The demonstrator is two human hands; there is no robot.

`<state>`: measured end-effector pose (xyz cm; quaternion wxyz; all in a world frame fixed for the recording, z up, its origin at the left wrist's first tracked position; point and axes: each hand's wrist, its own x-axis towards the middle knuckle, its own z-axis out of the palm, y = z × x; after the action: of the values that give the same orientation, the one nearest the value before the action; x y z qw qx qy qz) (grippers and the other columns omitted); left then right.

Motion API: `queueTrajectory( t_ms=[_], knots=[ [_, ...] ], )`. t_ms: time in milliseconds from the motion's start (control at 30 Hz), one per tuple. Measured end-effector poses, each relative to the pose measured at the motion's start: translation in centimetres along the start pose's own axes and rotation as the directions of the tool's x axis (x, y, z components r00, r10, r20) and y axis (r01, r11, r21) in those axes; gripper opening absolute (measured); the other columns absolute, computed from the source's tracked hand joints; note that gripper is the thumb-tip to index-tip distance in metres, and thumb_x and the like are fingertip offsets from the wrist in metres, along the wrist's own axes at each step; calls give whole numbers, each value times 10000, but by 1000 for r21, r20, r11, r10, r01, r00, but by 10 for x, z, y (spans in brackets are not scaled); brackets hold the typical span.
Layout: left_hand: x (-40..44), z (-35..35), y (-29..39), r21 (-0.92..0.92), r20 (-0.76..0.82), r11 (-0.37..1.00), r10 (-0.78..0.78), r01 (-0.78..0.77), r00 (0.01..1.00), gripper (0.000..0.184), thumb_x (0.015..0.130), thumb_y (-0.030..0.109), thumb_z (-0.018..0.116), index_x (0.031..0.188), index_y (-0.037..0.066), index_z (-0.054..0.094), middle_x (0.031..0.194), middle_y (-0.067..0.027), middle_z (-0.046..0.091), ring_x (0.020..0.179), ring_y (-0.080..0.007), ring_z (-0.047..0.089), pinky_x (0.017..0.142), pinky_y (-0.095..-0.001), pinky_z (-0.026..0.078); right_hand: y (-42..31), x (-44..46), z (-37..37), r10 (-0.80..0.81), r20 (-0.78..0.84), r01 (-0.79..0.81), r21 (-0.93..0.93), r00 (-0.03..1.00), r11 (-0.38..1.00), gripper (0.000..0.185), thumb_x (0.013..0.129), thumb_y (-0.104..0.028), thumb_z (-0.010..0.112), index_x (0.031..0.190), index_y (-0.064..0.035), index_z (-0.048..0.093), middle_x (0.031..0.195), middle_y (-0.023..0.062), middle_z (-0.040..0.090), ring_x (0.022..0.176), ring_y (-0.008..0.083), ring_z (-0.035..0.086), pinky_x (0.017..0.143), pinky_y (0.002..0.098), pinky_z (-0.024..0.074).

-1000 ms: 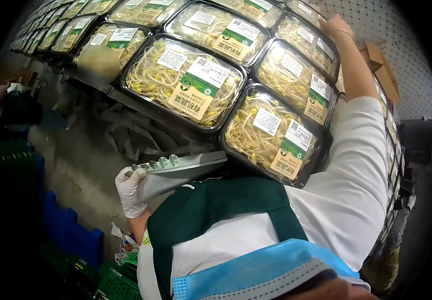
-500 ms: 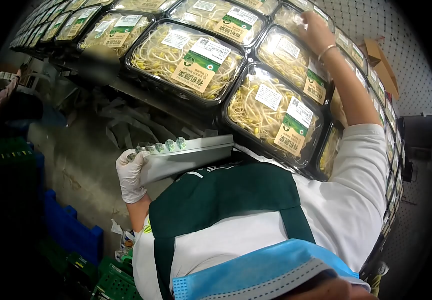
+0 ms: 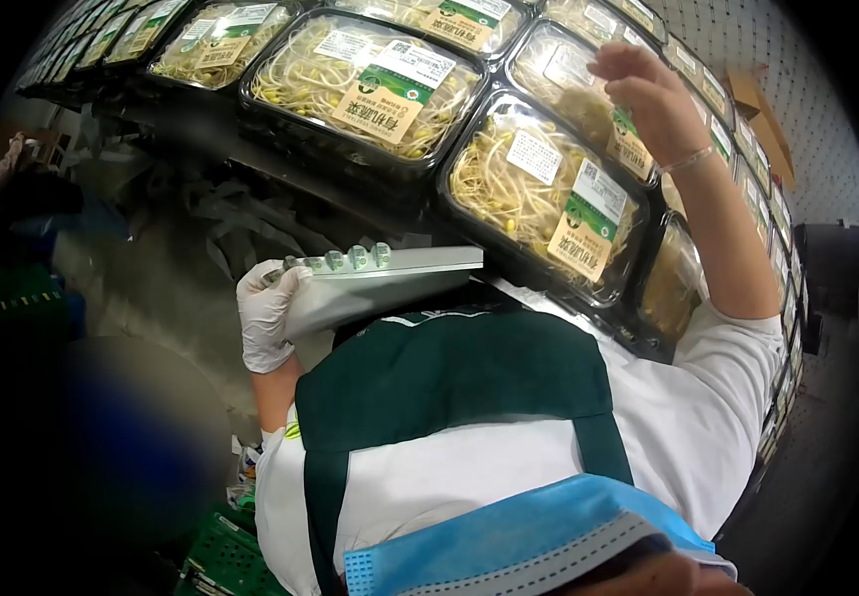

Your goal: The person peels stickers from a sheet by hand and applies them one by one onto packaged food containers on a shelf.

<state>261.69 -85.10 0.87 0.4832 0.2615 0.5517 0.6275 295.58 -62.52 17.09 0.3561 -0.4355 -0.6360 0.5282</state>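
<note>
A white glove covers my left hand (image 3: pixel 268 316), which is closed on the end of a pale grey flat-sided holder (image 3: pixel 390 283). Along the holder's top edge stands a row of several small round green-and-white stickers (image 3: pixel 358 258). My right hand (image 3: pixel 653 99), bare and with a bracelet at the wrist, hovers over a tray of bean sprouts (image 3: pixel 558 79); its fingers are loosely bent and apart, and nothing shows in them. Nearer my body lies another sprout tray (image 3: pixel 509 204) under a clear lid with two labels. A third labelled sprout tray (image 3: pixel 295 84) sits to its left.
More packed trays (image 3: pixel 221 45) stretch away at the upper left, and others line the right side. A cardboard box (image 3: pixel 762 124) stands at the far right. Below on the left is a green crate (image 3: pixel 231 556). A blurred spot covers part of the lower left.
My right hand has drawn back toward me from a farther tray, with the elbow bending. My left hand and the holder have shifted slightly upward in view.
</note>
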Motion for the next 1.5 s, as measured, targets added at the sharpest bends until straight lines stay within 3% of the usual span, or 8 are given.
queueTrajectory(
  t_ms=[667,767,800,867,933,1033,1333,1500],
  knots=[
    [28,-45,11,112,327,990,-120,88,937,114,699,-36,622,794,10,580,763,-37,592,669,-74,530,630,-202,438,38,5,-19,-192,-250,128,-251,949,959,605,647,-23,368,1233,26,228,1315,192,207,1244,304,174,992,353,259],
    [37,-10,53,179,700,926,116,-331,704,90,745,38,590,826,6,609,865,-102,585,804,-150,547,698,-262,453,-19,-21,47,-131,-50,135,95,990,986,619,800,-334,344,1291,-6,160,1347,155,179,1255,290,145,1015,415,166],
    [40,5,70,153,780,922,109,-357,616,121,761,84,580,840,4,625,909,-131,576,891,-197,545,734,-303,458,-28,-26,76,-223,118,155,420,968,894,571,779,-398,488,1231,-86,330,1215,67,396,1057,176,397,849,353,345],
    [53,41,82,-28,901,662,342,-749,268,123,772,114,574,846,35,632,923,-143,581,987,-267,520,773,-352,455,-33,-35,111,-249,284,152,324,926,934,699,785,-542,344,1312,-112,185,1327,50,235,1163,184,263,928,385,252],
    [45,82,102,37,965,605,185,-795,185,107,768,83,564,842,53,636,945,-138,580,1027,-276,500,783,-341,456,-57,-43,144,-57,257,-37,349,965,937,691,784,-494,384,1305,-87,181,1298,88,261,1132,197,294,911,372,267],
    [41,108,111,166,951,620,106,-767,292,159,729,-4,556,855,54,633,935,-109,585,1016,-223,508,786,-277,453,-35,-44,152,-211,559,266,-19,802,964,991,648,-788,215,1335,-83,99,1366,132,155,1260,262,140,999,420,113],
    [38,106,99,73,949,358,262,-931,175,194,685,22,620,872,75,623,764,-68,600,716,-202,588,634,-283,464,-24,-37,151,-181,542,288,-119,821,950,650,853,-500,305,1281,-15,233,1280,154,304,1206,222,277,990,308,222],
    [43,93,90,-35,884,643,377,-765,276,147,668,24,642,809,67,636,739,-83,582,652,-196,568,576,-255,443,-42,-55,140,-389,453,591,-510,802,625,160,707,-174,655,755,-42,577,716,38,565,718,152,539,670,264,427]
  ],
)
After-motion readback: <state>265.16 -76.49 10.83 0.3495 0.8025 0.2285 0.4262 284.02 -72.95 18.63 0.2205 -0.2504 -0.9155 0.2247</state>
